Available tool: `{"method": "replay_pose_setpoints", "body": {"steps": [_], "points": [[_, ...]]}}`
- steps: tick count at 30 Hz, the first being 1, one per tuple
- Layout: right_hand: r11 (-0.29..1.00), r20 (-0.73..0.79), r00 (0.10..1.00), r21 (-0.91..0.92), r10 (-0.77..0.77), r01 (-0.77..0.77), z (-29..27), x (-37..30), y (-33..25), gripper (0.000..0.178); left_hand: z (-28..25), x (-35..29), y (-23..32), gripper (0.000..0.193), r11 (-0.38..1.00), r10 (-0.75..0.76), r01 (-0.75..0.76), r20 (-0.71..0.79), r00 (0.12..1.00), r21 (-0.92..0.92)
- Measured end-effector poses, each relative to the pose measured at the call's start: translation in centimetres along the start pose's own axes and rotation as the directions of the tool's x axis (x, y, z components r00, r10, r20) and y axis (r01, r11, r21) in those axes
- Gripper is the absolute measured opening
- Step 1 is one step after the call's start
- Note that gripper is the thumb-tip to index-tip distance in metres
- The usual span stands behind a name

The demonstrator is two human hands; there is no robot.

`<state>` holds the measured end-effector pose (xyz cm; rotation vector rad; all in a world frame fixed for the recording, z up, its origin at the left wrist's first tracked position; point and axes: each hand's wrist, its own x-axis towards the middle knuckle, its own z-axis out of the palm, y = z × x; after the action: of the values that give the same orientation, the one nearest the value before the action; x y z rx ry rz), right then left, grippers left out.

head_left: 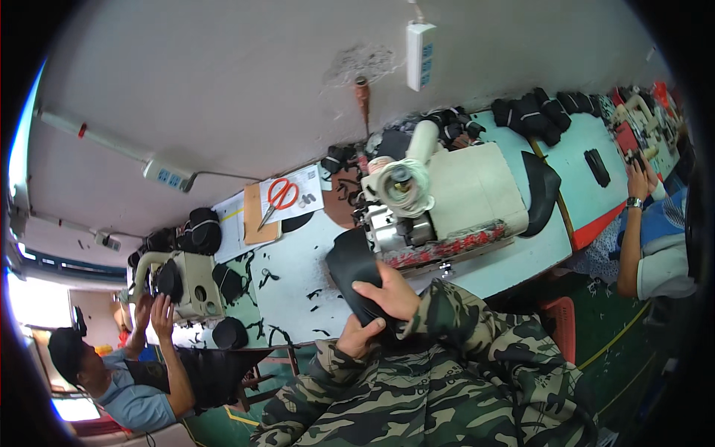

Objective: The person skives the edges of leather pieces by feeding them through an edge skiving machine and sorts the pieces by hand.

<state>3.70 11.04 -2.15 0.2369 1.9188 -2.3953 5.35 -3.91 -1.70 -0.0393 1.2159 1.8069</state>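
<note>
Grey wall (pixel 246 67), scuffed and bare, rises behind the long pale table (pixel 290 276) I am working at. Across its middle sits the cream sewing machine (pixel 477 186), with the working end toward my left, probably so that pieces can be brought to it from the open stretch of tabletop. Papers (pixel 304 185) and a tan folder (pixel 257 216) lie back toward the wall, likely to leave that stretch free. In front of me, just beside the machine, I hold a smooth, curved black piece (pixel 346 257), tilted with its far end away from me, perhaps to steady it. Orange-handled scissors (pixel 273 208) rest on the papers and folder, seemingly within reach. My right hand (pixel 393 294) grips the piece from its right, thumb across the top; my left hand (pixel 356 339) closes at the near end, thumb uppermost. The piece lies between thumbs and fingers, mostly beyond them; the fingertips underneath I can't see.
</note>
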Motion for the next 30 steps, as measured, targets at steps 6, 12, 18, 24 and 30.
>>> {"method": "replay_pose_setpoints", "body": {"steps": [6, 12, 18, 24, 30], "points": [[0.930, 0.134, 0.986, -0.366, 0.099, -0.044, 5.6, 1.5, 0.1, 0.053, -2.8, -2.8, 1.7, 0.053, 0.935, 0.183, -0.244, -0.241, 0.953, -0.255], [0.859, 0.444, 0.847, -0.512, 0.292, -0.028, 6.0, 0.5, -2.7, 0.090, -8.0, -1.3, 6.3, 0.040, 0.769, 0.167, -0.290, -0.259, 0.951, -0.570], [0.240, 0.399, 0.870, -0.849, -0.290, 0.470, 7.3, 4.1, -2.0, 0.058, -10.4, 1.9, 11.0, 0.037, 0.782, 0.209, -0.288, -0.204, 0.957, -0.552], [-0.028, 0.510, 0.813, -0.851, -0.282, 0.524, 9.1, 4.2, 3.0, 0.036, -19.9, 4.1, 6.1, 0.039, 0.894, 0.202, -0.341, -0.417, 0.886, -0.292], [0.305, 0.478, 0.878, -0.835, -0.014, 0.459, 5.9, -0.2, 8.2, 0.043, -19.2, 2.8, 1.9, 0.040, 0.472, 0.780, -0.037, -0.397, 0.483, 0.881]]}}
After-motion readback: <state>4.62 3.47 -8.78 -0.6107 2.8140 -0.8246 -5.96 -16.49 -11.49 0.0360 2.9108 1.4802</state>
